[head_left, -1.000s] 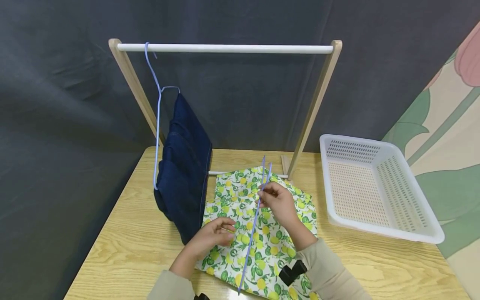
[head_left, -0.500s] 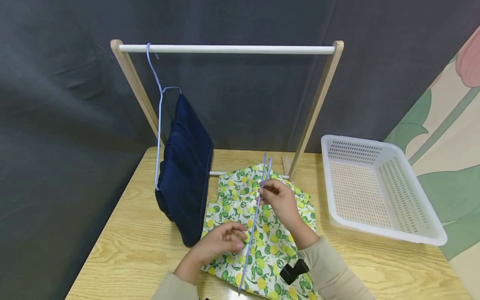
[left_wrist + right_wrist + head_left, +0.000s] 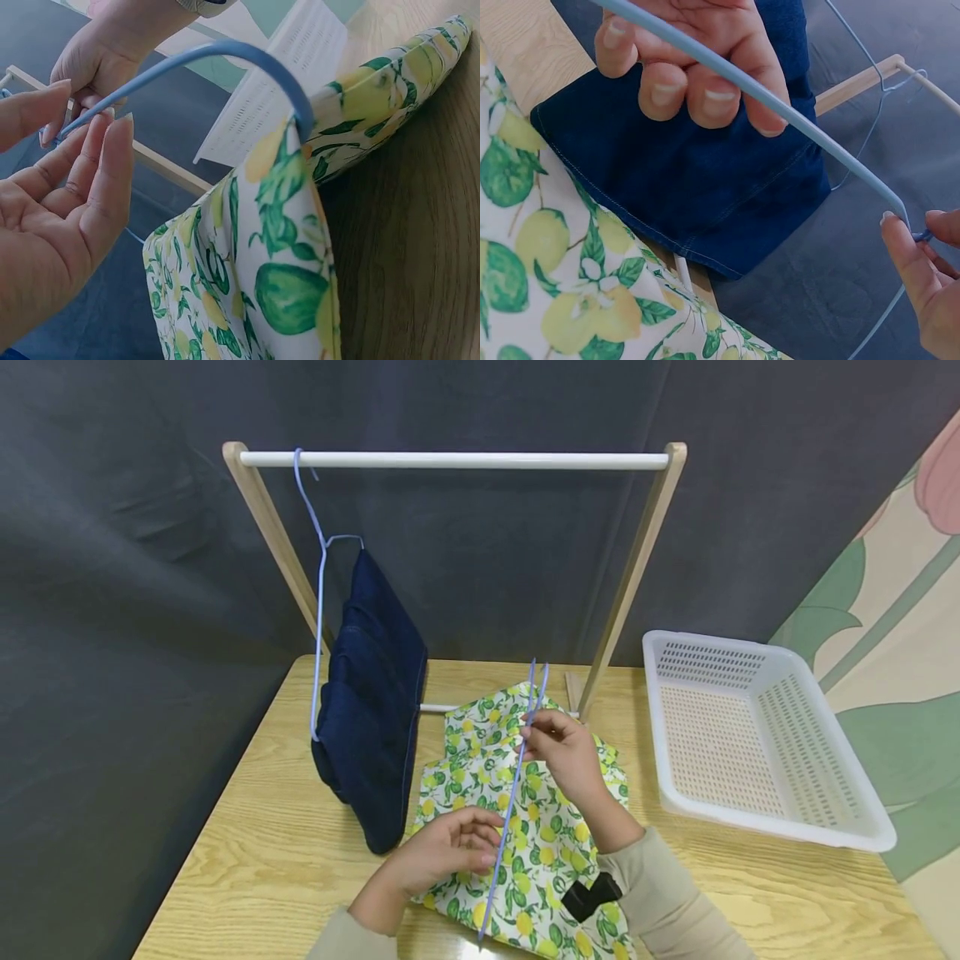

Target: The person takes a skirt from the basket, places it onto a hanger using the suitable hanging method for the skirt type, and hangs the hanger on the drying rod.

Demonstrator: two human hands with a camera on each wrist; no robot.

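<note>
A lemon-print garment (image 3: pixel 540 852) in white, yellow and green lies spread on the table, under both hands. Over it runs a thin blue clothes hanger (image 3: pixel 512 802), seen nearly edge-on. My right hand (image 3: pixel 566 756) pinches the hanger between thumb and fingers, close to its hook. In the left wrist view, the hanger's curved end (image 3: pixel 304 120) goes in at the garment's upper edge. My left hand (image 3: pixel 450 852) hovers beside the hanger's near arm, its fingers loosely bent and holding nothing; the right wrist view shows its fingertips (image 3: pixel 718 105) just below the bar.
A wooden rack with a white rail (image 3: pixel 465 460) stands at the back. Dark blue denim (image 3: pixel 371 702) hangs at its left on another blue hanger (image 3: pixel 318 627). To the right sits a white plastic basket (image 3: pixel 832 710). A grey curtain (image 3: pixel 480 568) is behind.
My left hand has moved right and slightly down, closer to the hanger's near arm. My right hand and the hanger have shifted slightly away from me; the garment's left edge has drawn inward.
</note>
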